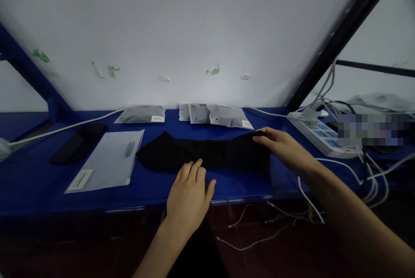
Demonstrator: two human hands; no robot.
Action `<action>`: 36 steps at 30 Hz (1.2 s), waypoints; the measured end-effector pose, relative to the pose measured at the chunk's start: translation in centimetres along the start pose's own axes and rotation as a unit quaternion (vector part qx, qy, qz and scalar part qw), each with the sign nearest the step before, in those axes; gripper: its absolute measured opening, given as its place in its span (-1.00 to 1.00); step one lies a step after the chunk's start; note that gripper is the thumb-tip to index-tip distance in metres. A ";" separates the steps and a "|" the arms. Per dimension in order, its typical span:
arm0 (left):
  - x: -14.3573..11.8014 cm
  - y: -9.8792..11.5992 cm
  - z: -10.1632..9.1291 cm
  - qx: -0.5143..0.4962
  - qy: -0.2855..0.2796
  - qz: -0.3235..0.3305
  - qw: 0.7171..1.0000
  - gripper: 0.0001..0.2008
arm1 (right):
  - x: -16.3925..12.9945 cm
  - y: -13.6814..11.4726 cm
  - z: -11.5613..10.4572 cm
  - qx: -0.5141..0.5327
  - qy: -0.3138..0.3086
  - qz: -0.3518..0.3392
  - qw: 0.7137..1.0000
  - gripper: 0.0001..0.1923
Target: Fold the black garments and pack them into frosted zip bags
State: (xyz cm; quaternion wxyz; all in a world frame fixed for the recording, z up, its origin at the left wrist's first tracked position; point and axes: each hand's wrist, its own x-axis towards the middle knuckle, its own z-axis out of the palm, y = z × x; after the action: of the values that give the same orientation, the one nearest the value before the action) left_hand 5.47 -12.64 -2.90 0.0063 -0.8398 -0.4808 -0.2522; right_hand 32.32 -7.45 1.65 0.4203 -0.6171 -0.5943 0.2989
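Black garment lies flat, stretched lengthwise, mid blue bench. Left hand presses its near edge, fingers extended and flat, gripping nothing, likely pinning it. Right hand rests on its right end, fingers loosely curled over the edge; can't tell if pinching. Clear zip bag left of garment, grey pouches behind it, power strip to its right

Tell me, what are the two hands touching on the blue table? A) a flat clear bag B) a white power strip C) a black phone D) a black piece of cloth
D: the left hand lies flat on the near edge of the black cloth, and the right hand rests on its right end.
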 end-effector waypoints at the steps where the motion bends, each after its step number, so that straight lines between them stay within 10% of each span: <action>1: 0.0 0.0 0.0 -0.008 0.000 0.003 1.000 -0.77 | -0.4 -0.7 -0.2 0.057 0.000 0.011 0.998 -0.71; 11: -0.4 -0.3 -0.4 -0.152 -0.017 -0.028 0.988 -0.86 | -0.8 -6.9 1.4 0.259 -0.021 0.015 0.966 -0.68; 20: -0.8 -0.8 0.1 -0.184 0.051 -0.007 0.982 -0.87 | 4.1 -11.1 11.9 0.371 -0.137 0.017 0.918 -0.87; 24: -0.9 -0.8 0.3 -0.169 0.056 0.003 0.984 -0.86 | 5.5 -9.6 17.2 0.212 -0.206 0.072 0.953 -0.77; 27: -1.0 -0.7 0.4 -0.157 0.064 0.014 0.985 -0.88 | 5.3 -8.5 18.8 -0.033 -0.183 -0.047 0.981 -0.56; 31: -1.2 -0.7 0.3 -0.167 0.074 0.033 0.983 -0.91 | 4.8 -8.1 17.6 -0.297 -0.159 -0.193 0.921 -0.56; 36: -1.8 -0.8 -0.1 -0.193 0.117 0.079 0.971 -0.92 | 5.7 -6.3 13.4 -0.401 -0.180 -0.211 0.873 -0.53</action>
State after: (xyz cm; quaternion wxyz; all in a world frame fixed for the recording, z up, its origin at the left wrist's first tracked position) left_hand 4.07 -13.66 -3.77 -0.0796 -0.8252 -0.3515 -0.4349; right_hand 18.30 0.01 1.62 0.0752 -0.5280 -0.8447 0.0451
